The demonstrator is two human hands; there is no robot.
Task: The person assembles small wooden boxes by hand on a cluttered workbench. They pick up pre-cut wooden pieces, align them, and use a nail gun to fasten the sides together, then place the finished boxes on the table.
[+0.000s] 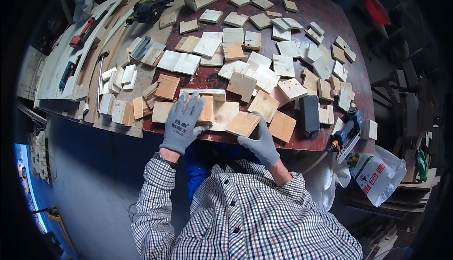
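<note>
Pinching block [242, 124] in right hand [259, 142]; touching wood [206, 110] with left hand [182, 123], unclear if gripping; at scuffed red table [325, 19] in dim room [108, 184].

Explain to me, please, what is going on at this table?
A person in a checked shirt and grey gloves is handling wooden pieces at a dark red table. The left hand lies over a wooden block near the front edge. Beside it, the right hand grips a flat wooden piece. Many loose pieces cover the table beyond, and a blue tool sits toward the right.
</note>
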